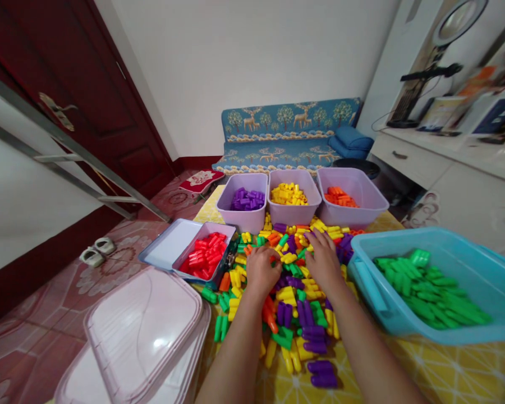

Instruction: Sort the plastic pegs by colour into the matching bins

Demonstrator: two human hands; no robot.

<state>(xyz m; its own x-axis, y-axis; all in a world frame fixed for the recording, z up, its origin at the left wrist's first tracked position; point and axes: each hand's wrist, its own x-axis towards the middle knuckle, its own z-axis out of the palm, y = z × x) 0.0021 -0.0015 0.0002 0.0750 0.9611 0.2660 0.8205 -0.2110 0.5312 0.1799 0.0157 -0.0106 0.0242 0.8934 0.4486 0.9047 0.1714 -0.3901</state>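
Observation:
A heap of plastic toy building pieces [293, 296] in yellow, purple, green and orange is spread over the table. Over the heap's left part is my left hand [262, 270], its fingers curled in; a bit of red-orange shows by the thumb, but what the fingers hold is hidden. My right hand [322, 259] reaches over the right part with fingers stretched apart, close to purple and yellow pieces. Behind the heap stand three lilac bins, with purple pieces [247, 200], yellow pieces [289, 194] and orange pieces [340, 197] inside.
Red pieces [206, 255] fill a hinged box at the left. A large turquoise tub [404, 331] with green pieces stands at the right. Pale lids [145, 331] are stacked front left. Beyond are a blue sofa [278, 151], a metal ladder [88, 163] and a white cabinet [467, 191].

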